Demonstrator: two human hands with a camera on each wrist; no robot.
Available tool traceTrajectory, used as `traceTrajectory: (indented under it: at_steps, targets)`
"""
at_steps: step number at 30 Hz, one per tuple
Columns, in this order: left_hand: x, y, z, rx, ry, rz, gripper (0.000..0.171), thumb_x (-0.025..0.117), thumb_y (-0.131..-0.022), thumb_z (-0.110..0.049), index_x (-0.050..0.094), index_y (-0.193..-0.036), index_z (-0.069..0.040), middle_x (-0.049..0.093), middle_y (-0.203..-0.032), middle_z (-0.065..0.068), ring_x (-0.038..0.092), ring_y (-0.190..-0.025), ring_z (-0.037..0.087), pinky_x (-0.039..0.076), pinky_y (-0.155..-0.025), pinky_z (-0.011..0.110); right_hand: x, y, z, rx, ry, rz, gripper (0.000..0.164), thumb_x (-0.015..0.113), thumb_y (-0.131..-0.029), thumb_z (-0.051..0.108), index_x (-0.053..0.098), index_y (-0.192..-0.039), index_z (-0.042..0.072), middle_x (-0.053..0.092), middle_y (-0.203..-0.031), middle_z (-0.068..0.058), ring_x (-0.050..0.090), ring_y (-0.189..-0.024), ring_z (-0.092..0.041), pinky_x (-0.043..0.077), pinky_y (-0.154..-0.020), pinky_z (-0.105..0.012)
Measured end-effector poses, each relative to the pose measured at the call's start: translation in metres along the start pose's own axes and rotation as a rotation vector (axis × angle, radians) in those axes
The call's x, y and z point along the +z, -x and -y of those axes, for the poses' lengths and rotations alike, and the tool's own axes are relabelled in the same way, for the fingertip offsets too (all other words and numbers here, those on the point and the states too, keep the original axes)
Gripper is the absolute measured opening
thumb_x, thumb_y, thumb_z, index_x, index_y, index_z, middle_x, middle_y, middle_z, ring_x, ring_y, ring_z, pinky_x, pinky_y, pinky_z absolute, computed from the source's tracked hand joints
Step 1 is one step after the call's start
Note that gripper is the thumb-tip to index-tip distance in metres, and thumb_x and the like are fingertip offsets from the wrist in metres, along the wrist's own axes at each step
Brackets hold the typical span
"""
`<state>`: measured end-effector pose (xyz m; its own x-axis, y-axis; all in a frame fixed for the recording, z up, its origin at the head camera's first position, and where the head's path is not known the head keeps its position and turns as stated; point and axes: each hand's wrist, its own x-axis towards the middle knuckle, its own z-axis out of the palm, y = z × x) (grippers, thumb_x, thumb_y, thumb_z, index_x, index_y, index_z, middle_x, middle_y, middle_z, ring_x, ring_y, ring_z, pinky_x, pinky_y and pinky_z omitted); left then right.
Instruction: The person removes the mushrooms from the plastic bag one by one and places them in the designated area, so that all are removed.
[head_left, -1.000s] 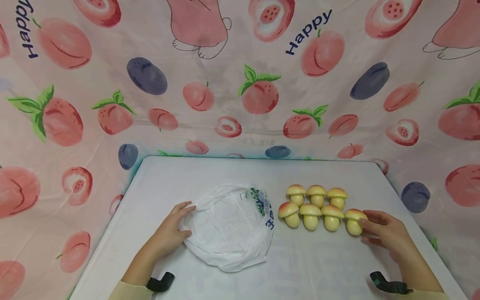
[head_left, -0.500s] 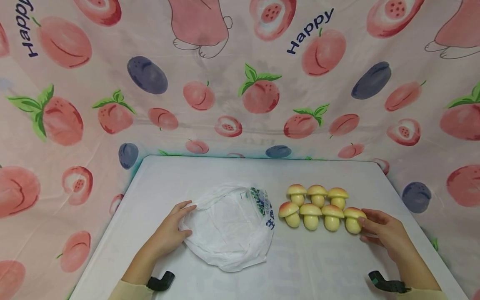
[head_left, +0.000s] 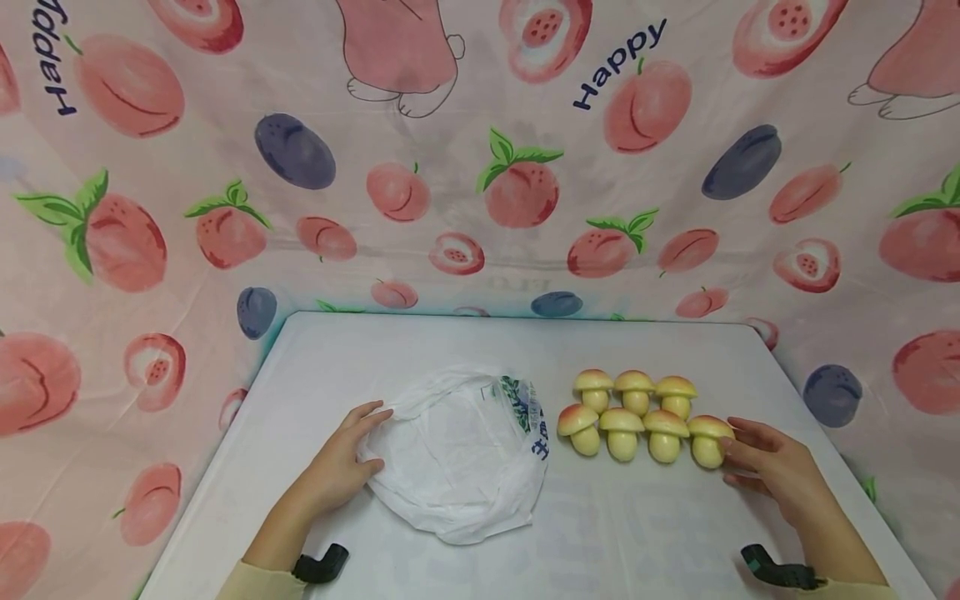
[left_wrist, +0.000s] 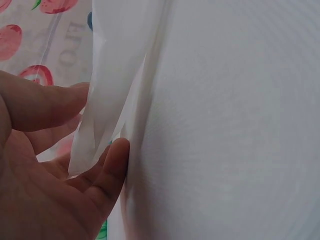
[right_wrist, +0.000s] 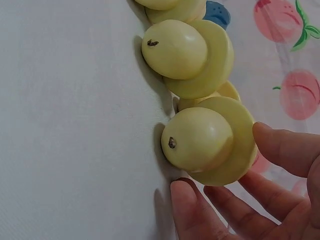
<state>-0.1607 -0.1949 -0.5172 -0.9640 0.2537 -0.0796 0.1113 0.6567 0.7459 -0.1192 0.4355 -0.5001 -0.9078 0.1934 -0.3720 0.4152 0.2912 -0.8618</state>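
Observation:
A white plastic bag (head_left: 457, 467) with green and blue print lies spread on the table, left of centre. My left hand (head_left: 337, 458) rests at its left edge, fingers relaxed; in the left wrist view the thin film (left_wrist: 110, 80) reaches in between thumb and fingers. Several yellow toy mushrooms (head_left: 621, 433) with orange-tinted caps lie in two rows to the right of the bag. At the right end of the front row, my right hand (head_left: 772, 467) pinches the cap of one toy mushroom (right_wrist: 200, 140). The index finger is hidden behind it in the right wrist view.
The white table (head_left: 420, 342) backs onto a cloth (head_left: 465, 167) printed with peaches and dark blue fruit. Black wrist mounts (head_left: 322, 564) sit at both cuffs.
The right hand and the end mushroom have shifted very slightly, toward the row. The bag and left hand stay in place.

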Motion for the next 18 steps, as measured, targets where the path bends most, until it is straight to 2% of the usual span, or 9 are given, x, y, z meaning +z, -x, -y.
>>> traceTrajectory:
  at_steps: [4, 6, 8, 10, 12, 14, 18]
  targets:
    - [-0.002, 0.0, -0.003, 0.006, -0.001, 0.001, 0.074, 0.074, -0.093, 0.005, 0.05, -0.16, -0.012, 0.031, -0.176, 0.01, 0.027, -0.164, 0.046, 0.03, -0.127, 0.07, -0.004, 0.001, 0.0, 0.0, -0.005, -0.003, 0.092, 0.076, -0.102, 0.034, 0.024, -0.167, -0.006, 0.06, -0.102, 0.035, 0.074, -0.091, 0.002, 0.067, -0.082, -0.033]
    - [-0.003, 0.0, -0.004, 0.011, -0.002, 0.0, 0.074, 0.074, -0.093, 0.005, 0.05, -0.16, -0.012, 0.031, -0.176, 0.011, 0.027, -0.163, 0.047, 0.03, -0.127, 0.07, -0.006, 0.001, 0.0, 0.009, 0.011, -0.011, 0.093, 0.076, -0.102, 0.036, 0.024, -0.167, -0.005, 0.064, -0.11, 0.03, 0.074, -0.092, 0.003, 0.067, -0.083, -0.034]
    - [-0.003, -0.001, -0.003, 0.011, -0.001, -0.002, 0.074, 0.074, -0.092, 0.004, 0.05, -0.16, -0.012, 0.031, -0.176, 0.012, 0.027, -0.163, 0.047, 0.03, -0.127, 0.07, -0.008, 0.001, 0.001, 0.024, 0.033, -0.028, 0.093, 0.075, -0.102, 0.038, 0.024, -0.167, -0.005, 0.068, -0.119, 0.021, 0.073, -0.092, 0.005, 0.067, -0.084, -0.034]
    - [-0.004, -0.001, -0.002, 0.012, -0.001, -0.006, 0.074, 0.074, -0.092, 0.004, 0.05, -0.16, -0.012, 0.031, -0.175, 0.012, 0.027, -0.163, 0.048, 0.03, -0.127, 0.069, -0.01, 0.002, 0.001, 0.031, 0.063, -0.047, 0.093, 0.074, -0.103, 0.04, 0.024, -0.167, -0.005, 0.071, -0.13, 0.006, 0.071, -0.091, 0.007, 0.067, -0.084, -0.033]
    - [-0.006, -0.001, 0.0, 0.009, -0.003, -0.008, 0.074, 0.074, -0.093, 0.003, 0.049, -0.161, -0.012, 0.031, -0.175, 0.012, 0.029, -0.162, 0.047, 0.034, -0.126, 0.067, -0.011, 0.004, 0.002, 0.023, 0.105, -0.067, 0.093, 0.072, -0.103, 0.043, 0.025, -0.167, -0.005, 0.068, -0.139, -0.007, 0.067, -0.09, 0.01, 0.067, -0.083, -0.032]
    - [-0.009, -0.001, 0.0, 0.007, 0.001, -0.015, 0.073, 0.074, -0.093, 0.003, 0.049, -0.161, -0.011, 0.031, -0.175, 0.013, 0.036, -0.159, 0.049, 0.042, -0.122, 0.064, -0.011, 0.006, 0.003, -0.001, 0.143, -0.089, 0.092, 0.071, -0.103, 0.045, 0.027, -0.166, -0.006, 0.066, -0.142, -0.01, 0.064, -0.089, 0.013, 0.067, -0.082, -0.031]
    - [-0.015, -0.003, 0.0, 0.002, 0.005, -0.041, 0.073, 0.074, -0.095, 0.0, 0.046, -0.162, -0.008, 0.031, -0.175, 0.015, 0.055, -0.144, 0.049, 0.055, -0.111, 0.058, -0.008, 0.012, 0.009, -0.057, 0.214, -0.138, 0.087, 0.067, -0.105, 0.046, 0.031, -0.164, -0.007, 0.057, -0.153, -0.026, 0.055, -0.088, 0.023, 0.066, -0.078, -0.026]
